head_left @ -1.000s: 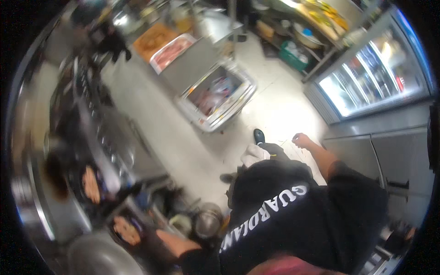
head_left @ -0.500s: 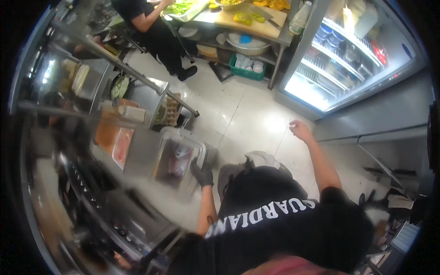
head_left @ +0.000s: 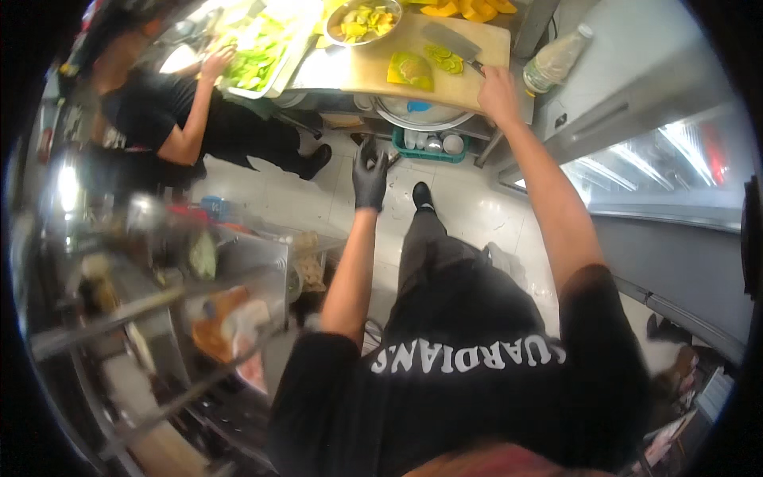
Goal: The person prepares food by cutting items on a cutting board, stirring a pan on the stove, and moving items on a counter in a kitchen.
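Note:
My right hand (head_left: 497,99) has its fingers on the dark handle of a knife (head_left: 453,44), whose blade lies across a wooden cutting board (head_left: 366,71). Beside the blade are sliced green pieces (head_left: 443,59) and a yellow-green piece (head_left: 409,73). A metal bowl of cut yellow pieces (head_left: 363,21) stands at the board's back. My left hand (head_left: 369,175), in a black glove, hangs over the floor below the board, its fingers loosely curled and apart, with nothing visible in it.
A co-worker (head_left: 139,111) handles greens in a white tray (head_left: 282,63) at the left. A glass-door fridge (head_left: 636,171) and a bottle (head_left: 556,60) are at the right. A green basket (head_left: 429,155) sits under the board. Metal racks (head_left: 159,310) fill the lower left.
I have turned and moved up to the cutting board. My right hand has risen from beside the fridge onto the knife handle. My gloved left hand has moved forward.

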Demonstrator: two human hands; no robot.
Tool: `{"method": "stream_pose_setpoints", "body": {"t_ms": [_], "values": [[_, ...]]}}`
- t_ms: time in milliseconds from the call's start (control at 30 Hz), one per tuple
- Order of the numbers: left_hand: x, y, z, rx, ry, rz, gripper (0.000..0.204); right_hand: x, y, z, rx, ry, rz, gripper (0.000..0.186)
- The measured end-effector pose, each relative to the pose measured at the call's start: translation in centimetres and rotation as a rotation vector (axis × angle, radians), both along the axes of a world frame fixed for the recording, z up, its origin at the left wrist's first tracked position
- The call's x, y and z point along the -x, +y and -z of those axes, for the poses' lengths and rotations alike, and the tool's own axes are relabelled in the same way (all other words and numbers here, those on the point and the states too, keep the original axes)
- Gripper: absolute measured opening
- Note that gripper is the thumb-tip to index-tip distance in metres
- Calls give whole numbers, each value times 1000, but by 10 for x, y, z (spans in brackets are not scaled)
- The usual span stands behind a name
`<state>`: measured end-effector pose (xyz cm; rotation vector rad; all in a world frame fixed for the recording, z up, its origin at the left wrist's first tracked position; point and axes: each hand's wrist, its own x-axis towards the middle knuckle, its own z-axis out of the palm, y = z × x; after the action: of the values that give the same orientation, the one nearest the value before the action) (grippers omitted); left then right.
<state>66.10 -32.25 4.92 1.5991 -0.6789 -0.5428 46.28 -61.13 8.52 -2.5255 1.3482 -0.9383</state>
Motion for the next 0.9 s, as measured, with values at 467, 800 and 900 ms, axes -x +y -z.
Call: {"method": "stream_pose_setpoints", "body": {"t_ms": [467,800,900], "values": [[-106,-248,-24,-323,134,184,88,-40,-46,-29,-568,-50,-40,39],[-110,-239,-11,-28,479,-19,70,-36,-51,18,-786,-271,-101,45],[-98,-254,-10,-38,505,13,64,-23,-60,12,-884,-260,-109,44]]}}
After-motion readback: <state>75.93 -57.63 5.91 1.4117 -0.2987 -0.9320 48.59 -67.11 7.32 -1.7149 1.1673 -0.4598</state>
